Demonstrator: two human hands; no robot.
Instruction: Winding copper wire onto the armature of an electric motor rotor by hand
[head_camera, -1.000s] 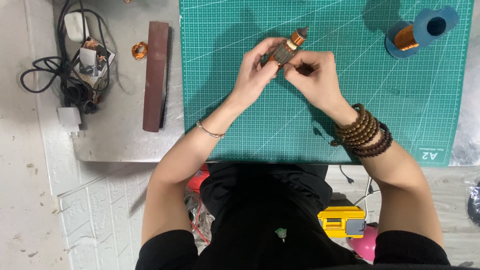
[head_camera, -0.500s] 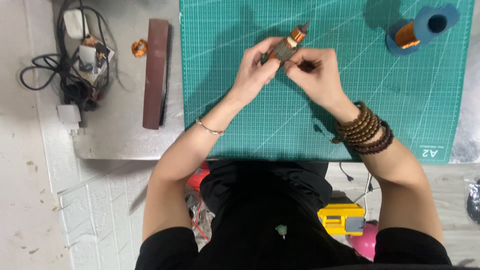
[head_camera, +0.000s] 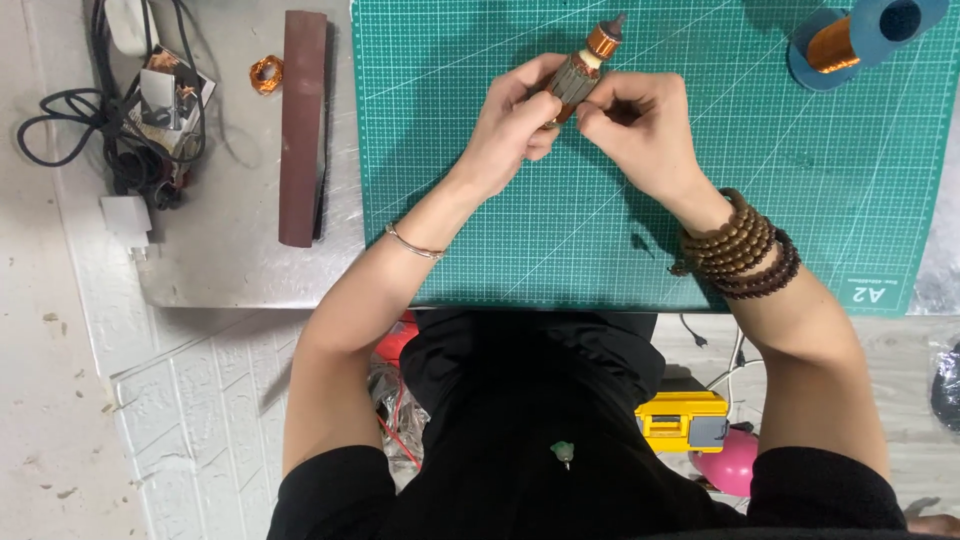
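Motor armature (head_camera: 578, 72), grey core w/ copper-coloured collar at the far end, is held tilted just above the green cutting mat (head_camera: 480, 230), near its far edge. Left hand (head_camera: 515, 125) has its grip closed round the core from the near-left side; right hand (head_camera: 640, 125) pinches it from the right, fingertips closed on the body. Right wrist carries stacked brown bead bracelets (head_camera: 745, 250); left wrist a thin bangle (head_camera: 415, 243). Blue spool of copper wire (head_camera: 850, 40) lies at the mat's far-right corner, well apart. Left of the mat on the metal surface (head_camera: 220, 250): long brown bar (head_camera: 302, 125), small copper coil (head_camera: 266, 73), tangle of black cables (head_camera: 90, 130).
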